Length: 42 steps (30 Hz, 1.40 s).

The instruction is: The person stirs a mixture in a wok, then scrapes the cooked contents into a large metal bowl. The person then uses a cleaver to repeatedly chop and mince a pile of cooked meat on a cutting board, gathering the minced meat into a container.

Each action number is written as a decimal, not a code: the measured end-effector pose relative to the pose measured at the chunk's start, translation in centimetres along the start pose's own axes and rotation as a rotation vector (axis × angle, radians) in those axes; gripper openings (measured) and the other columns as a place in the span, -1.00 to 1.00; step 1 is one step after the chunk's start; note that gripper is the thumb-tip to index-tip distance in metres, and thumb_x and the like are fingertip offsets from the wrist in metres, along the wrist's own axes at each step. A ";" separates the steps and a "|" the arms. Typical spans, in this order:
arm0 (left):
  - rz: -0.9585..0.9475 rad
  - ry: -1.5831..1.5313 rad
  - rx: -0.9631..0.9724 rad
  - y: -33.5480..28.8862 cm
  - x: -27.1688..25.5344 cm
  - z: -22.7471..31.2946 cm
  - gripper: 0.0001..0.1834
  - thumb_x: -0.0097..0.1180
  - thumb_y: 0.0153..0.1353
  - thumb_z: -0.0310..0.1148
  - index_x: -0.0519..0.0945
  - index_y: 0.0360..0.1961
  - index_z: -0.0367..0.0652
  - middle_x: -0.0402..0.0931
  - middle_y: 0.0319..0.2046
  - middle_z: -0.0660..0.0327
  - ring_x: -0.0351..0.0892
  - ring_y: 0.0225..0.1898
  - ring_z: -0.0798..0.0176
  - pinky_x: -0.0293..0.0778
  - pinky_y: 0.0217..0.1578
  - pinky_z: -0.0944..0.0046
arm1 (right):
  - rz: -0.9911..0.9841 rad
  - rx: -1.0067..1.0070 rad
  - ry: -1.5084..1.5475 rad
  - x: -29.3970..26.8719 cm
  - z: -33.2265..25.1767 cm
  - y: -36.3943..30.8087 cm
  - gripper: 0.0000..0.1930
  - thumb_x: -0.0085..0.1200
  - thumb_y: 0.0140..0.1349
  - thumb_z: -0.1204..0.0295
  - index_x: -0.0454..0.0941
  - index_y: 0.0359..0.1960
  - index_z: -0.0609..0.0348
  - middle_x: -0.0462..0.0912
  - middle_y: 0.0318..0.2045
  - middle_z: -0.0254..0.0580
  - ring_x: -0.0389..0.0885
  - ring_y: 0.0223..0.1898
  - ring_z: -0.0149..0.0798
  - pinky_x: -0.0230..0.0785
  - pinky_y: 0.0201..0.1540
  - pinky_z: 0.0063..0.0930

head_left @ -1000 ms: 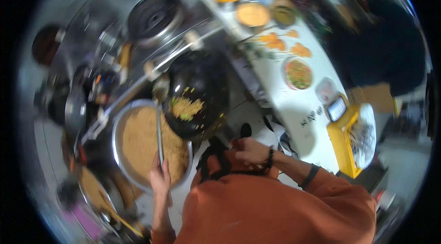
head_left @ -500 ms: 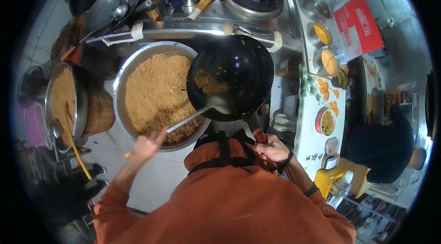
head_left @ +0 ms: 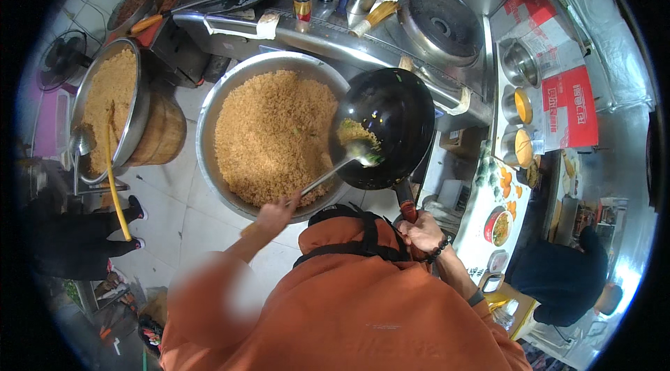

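Observation:
My left hand is closed round the handle of a long metal ladle. The ladle's bowl rests inside a black wok, at its left side, touching a small heap of fried rice with green bits. My right hand grips the wok by its reddish-brown handle. The wok tilts over the right rim of a wide metal basin. A large mound of brownish rice fills that basin, directly under and beside the ladle's handle.
A second metal pan of rice stands on a wooden tub at left, with a yellow-handled tool in it. Beyond lies a stove ledge with bottles and a brush. Bowls line the right counter. Other people stand at both sides.
The view has swung, so basin, wok and hands sit farther right in it. The ladle's bowl has moved up against the rice in the wok. A darker rice patch in the basin no longer stands out.

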<state>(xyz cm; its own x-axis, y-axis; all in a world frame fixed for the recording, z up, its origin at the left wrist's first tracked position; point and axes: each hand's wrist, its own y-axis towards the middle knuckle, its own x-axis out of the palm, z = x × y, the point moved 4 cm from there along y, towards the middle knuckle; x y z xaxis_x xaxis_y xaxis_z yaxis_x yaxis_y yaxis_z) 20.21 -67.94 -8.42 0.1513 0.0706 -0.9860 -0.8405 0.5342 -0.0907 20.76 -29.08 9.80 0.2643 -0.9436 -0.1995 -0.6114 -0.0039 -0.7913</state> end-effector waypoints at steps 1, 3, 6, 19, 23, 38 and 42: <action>0.076 0.056 0.001 -1.3 -0.4 -1.7 -0.17 0.19 0.42 -0.29 0.21 0.68 0.03 0.56 -0.30 0.02 0.66 -0.55 0.07 0.60 -0.57 -0.01 | 0.026 0.008 -0.019 -0.1 -0.2 0.0 -0.84 0.23 0.27 0.45 0.56 -0.35 0.31 0.65 -0.57 -0.18 0.66 -0.57 -0.28 0.54 -0.50 -0.30; 0.119 0.133 -0.031 -2.1 -0.9 -3.9 -0.10 0.25 0.35 -0.29 0.19 0.69 0.09 0.55 -0.31 0.05 0.66 -0.55 0.12 0.59 -0.58 0.02 | 0.064 0.010 -0.069 -0.3 -0.5 -0.1 -0.85 0.22 0.25 0.47 0.58 -0.31 0.34 0.67 -0.55 -0.14 0.68 -0.52 -0.23 0.57 -0.44 -0.25; -0.077 -0.071 -0.199 2.1 -0.4 -5.1 -0.01 0.29 0.30 -0.33 0.11 0.71 0.16 0.63 -0.17 -0.12 0.74 -0.47 -0.06 0.61 -0.56 -0.05 | 0.196 -0.037 -0.268 -0.4 -1.3 -0.2 -0.83 0.22 0.24 0.46 0.64 -0.27 0.38 0.71 -0.50 -0.06 0.73 -0.44 -0.16 0.59 -0.34 -0.19; -0.082 -0.203 -0.282 0.1 1.3 1.4 -0.13 0.08 0.38 -0.44 0.07 0.69 0.03 0.64 -0.01 -0.21 0.80 -0.26 -0.25 0.72 -0.31 -0.16 | 0.386 -0.129 -0.763 -0.8 -6.2 -1.5 -0.57 0.33 0.16 0.28 0.61 -0.14 0.48 0.74 -0.36 0.36 0.80 -0.18 0.26 0.58 -0.08 0.01; -0.021 -0.425 -0.404 3.7 -1.1 2.8 -0.19 0.04 0.41 -0.44 0.11 0.66 -0.01 0.65 -0.08 -0.23 0.80 -0.26 -0.28 0.69 -0.37 -0.23 | 0.334 -0.090 -0.858 -1.0 -6.7 -2.0 -0.58 0.25 0.18 0.33 0.61 -0.09 0.53 0.74 -0.23 0.47 0.76 -0.07 0.41 0.60 0.02 0.08; 0.103 -0.598 -0.564 1.3 -1.8 4.3 -0.44 0.05 0.57 -0.27 0.41 0.54 -0.09 0.68 -0.46 -0.20 0.72 -0.39 -0.30 0.57 -0.41 -0.17 | 0.159 -0.391 -1.065 -3.0 -8.0 0.6 -0.63 0.35 0.19 0.16 0.69 -0.46 0.31 0.77 -0.36 0.20 0.81 -0.21 0.24 0.66 -0.15 0.04; 0.077 -0.367 -0.601 1.2 -1.3 3.3 -0.43 0.11 0.57 -0.33 0.40 0.56 -0.11 0.71 -0.24 -0.30 0.71 -0.35 -0.37 0.60 -0.35 -0.16 | 0.021 -0.398 -0.952 -5.9 -8.1 0.5 -0.58 0.32 0.15 0.30 0.61 -0.10 0.44 0.78 -0.33 0.26 0.82 -0.17 0.22 0.65 -0.12 0.06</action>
<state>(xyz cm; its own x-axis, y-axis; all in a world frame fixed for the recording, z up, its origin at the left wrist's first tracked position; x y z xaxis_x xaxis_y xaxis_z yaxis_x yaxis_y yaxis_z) 20.69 -64.62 -6.84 0.1571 0.4254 -0.8913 -0.9814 -0.0340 -0.1891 12.90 -26.22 15.26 0.6257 -0.2925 -0.7231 -0.7797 -0.2630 -0.5683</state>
